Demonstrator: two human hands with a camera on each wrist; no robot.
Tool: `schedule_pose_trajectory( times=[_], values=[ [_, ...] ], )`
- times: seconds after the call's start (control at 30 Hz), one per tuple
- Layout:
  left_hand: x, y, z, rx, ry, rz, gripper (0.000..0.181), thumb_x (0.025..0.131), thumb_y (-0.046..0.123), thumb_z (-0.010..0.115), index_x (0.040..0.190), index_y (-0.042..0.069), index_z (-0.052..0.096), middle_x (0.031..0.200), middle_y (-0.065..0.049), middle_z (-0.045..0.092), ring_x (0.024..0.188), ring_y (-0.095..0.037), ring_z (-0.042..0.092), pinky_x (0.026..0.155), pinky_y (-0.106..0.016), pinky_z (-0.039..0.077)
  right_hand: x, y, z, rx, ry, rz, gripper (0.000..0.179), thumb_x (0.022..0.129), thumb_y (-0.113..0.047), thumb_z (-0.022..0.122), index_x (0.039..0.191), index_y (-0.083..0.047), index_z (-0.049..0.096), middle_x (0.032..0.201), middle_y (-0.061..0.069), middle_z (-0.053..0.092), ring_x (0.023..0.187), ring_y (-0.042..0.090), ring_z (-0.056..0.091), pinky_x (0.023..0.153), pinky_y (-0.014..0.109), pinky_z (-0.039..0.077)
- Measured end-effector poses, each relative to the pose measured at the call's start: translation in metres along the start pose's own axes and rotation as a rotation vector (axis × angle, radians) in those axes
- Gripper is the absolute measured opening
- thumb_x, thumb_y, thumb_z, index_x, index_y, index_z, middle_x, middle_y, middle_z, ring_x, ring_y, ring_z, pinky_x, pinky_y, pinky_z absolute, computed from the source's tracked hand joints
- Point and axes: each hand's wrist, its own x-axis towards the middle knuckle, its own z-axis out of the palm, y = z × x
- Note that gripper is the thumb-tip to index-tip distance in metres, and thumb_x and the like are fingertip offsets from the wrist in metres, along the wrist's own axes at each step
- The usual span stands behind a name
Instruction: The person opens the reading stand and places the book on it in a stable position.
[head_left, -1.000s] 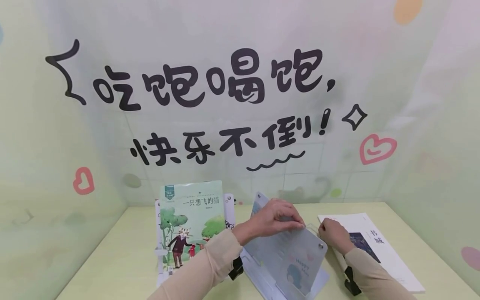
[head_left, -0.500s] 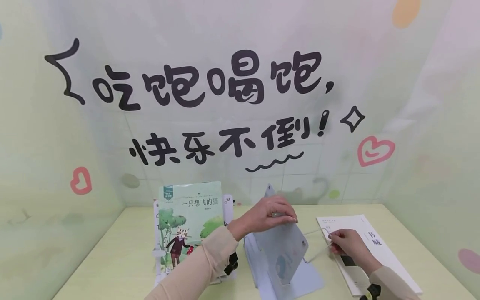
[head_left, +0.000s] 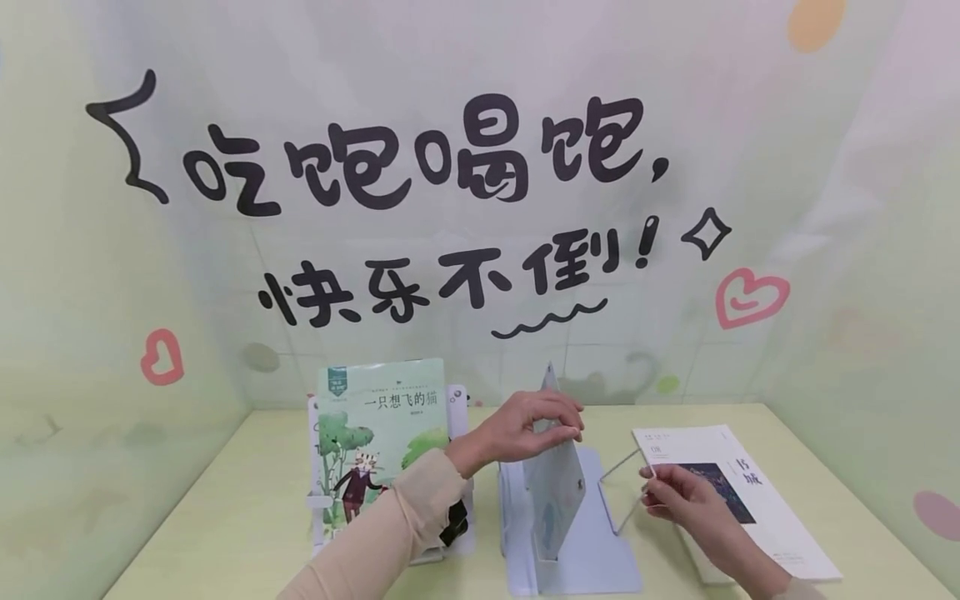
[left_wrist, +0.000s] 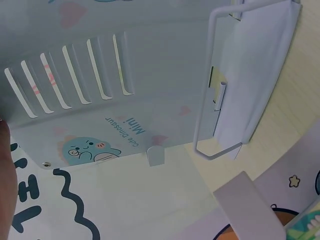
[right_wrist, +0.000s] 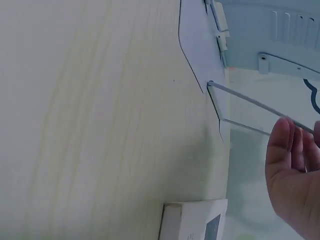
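A pale blue bookstand has its slotted back panel [head_left: 557,504] standing nearly upright on a flat base plate [head_left: 600,560]. My left hand [head_left: 525,427] grips the panel's upper edge. In the left wrist view, that panel [left_wrist: 165,65] carries a dinosaur print, and a bent wire holder [left_wrist: 202,110] crosses its lower end. To the panel's right, my right hand [head_left: 684,498] pinches the far end of a wire support bar [head_left: 619,464] that angles up from the base plate. The right wrist view shows thumb and fingers on this wire bar [right_wrist: 247,101].
On the left, a green picture book [head_left: 378,433] leans on another stand [head_left: 457,400]. A white book [head_left: 780,508] lies flat on the table [head_left: 225,500] beneath and beyond my right hand. A printed wall [head_left: 480,358] closes off the back.
My left hand has raised the panel from tilted to nearly upright, moving slightly left. My right hand has taken the wire bar, swung it out rightward, and lowered it a little.
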Motion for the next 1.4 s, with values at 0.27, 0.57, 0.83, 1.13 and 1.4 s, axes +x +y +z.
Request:
schedule_pose_trajectory(
  times=[0.27, 0.57, 0.83, 1.13, 1.4],
  values=[
    [0.0, 0.0, -0.001, -0.002, 0.0, -0.017, 0.009, 0.09, 0.01, 0.061, 0.087, 0.008, 0.069, 0.1, -0.005, 0.068, 0.114, -0.016, 0.057, 0.093, -0.021, 0.047, 0.013, 0.007, 0.011, -0.151, -0.244, -0.103, 0.03, 0.09, -0.012, 0.062, 0.099, 0.017, 0.058, 0.099, 0.018, 0.066, 0.079, 0.004, 0.063, 0.07, 0.023, 0.055],
    [0.006, -0.004, 0.004, -0.004, 0.012, 0.003, 0.01, 0.09, 0.009, 0.061, 0.085, 0.008, 0.069, 0.098, -0.005, 0.068, 0.111, -0.016, 0.059, 0.094, -0.021, 0.046, 0.028, 0.011, 0.019, -0.377, -0.329, -0.195, 0.019, 0.09, -0.016, 0.063, 0.085, 0.003, 0.064, 0.071, -0.001, 0.059, 0.06, 0.001, 0.05, 0.052, 0.021, 0.047],
    [0.014, -0.008, 0.013, -0.003, 0.018, 0.002, 0.01, 0.09, 0.01, 0.061, 0.084, 0.009, 0.069, 0.096, -0.004, 0.069, 0.109, -0.019, 0.06, 0.094, -0.019, 0.045, 0.032, 0.017, 0.016, -0.465, -0.383, -0.213, 0.009, 0.086, -0.009, 0.065, 0.081, -0.002, 0.064, 0.069, -0.009, 0.057, 0.053, -0.004, 0.044, 0.047, 0.015, 0.037],
    [0.022, -0.009, 0.021, -0.029, 0.012, -0.022, 0.01, 0.091, 0.011, 0.061, 0.084, 0.009, 0.069, 0.097, -0.004, 0.068, 0.112, -0.013, 0.058, 0.096, -0.02, 0.044, 0.034, 0.019, 0.016, -0.445, -0.377, -0.12, 0.011, 0.086, -0.012, 0.066, 0.08, -0.003, 0.065, 0.061, -0.006, 0.052, 0.048, 0.002, 0.043, 0.041, 0.016, 0.034],
    [0.027, -0.008, 0.027, -0.039, 0.004, -0.051, 0.01, 0.09, 0.011, 0.062, 0.084, 0.009, 0.069, 0.098, -0.004, 0.068, 0.113, -0.014, 0.057, 0.096, -0.019, 0.043, 0.033, 0.017, 0.014, -0.441, -0.385, -0.085, 0.012, 0.086, -0.013, 0.067, 0.08, -0.004, 0.065, 0.062, -0.006, 0.052, 0.048, 0.001, 0.043, 0.043, 0.014, 0.034]
  ],
)
